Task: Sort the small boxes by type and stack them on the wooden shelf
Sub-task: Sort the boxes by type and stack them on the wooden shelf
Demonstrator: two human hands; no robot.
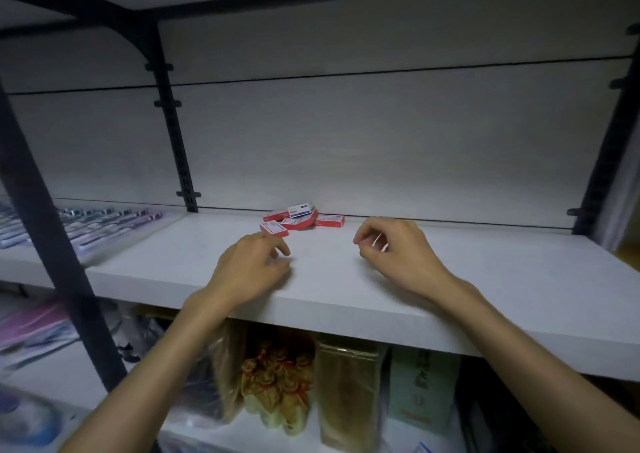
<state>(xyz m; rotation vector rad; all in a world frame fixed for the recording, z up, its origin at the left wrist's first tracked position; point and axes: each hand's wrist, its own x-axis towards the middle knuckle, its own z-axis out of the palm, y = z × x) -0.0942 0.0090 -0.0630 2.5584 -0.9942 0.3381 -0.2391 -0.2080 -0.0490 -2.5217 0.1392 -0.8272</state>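
White wooden shelf (450, 279) holds a small pile of red-and-white boxes (299, 220) at the back — both hands, left hand (249, 269) and right hand (391, 248), hover just before the pile, fingers loosely curled, holding nothing.

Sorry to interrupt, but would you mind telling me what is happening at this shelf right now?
A person is about to sort a small pile of boxes lying loose at the back of the white shelf. Most are red and white; one with blue print sits on top. Nothing is stacked yet. The left hand reaches toward the nearest red box, and the right hand hovers loosely curled, holding nothing.
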